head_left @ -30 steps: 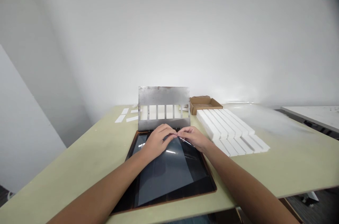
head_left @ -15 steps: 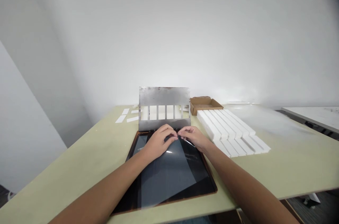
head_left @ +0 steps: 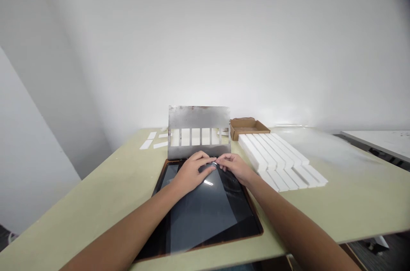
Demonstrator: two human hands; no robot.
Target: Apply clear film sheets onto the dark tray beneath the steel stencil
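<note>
Clear plastic film (head_left: 201, 215) lies on the dark panel (head_left: 246, 224), long axis running near to far, its far edge just under the curled left hand (head_left: 192, 171) and right hand (head_left: 235, 167), whose fingertips meet there, though any grip is hard to tell.

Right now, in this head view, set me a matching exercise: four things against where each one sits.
Things:
1. left hand
2. slotted steel plate
3. open cardboard box
4. stack of white bars

Places:
A. behind the stack of white bars
B. on the clear film over the dark tray
C. standing behind the dark tray
D. on the table, right of the dark tray

Pairs: 1-B, 2-C, 3-A, 4-D
</note>
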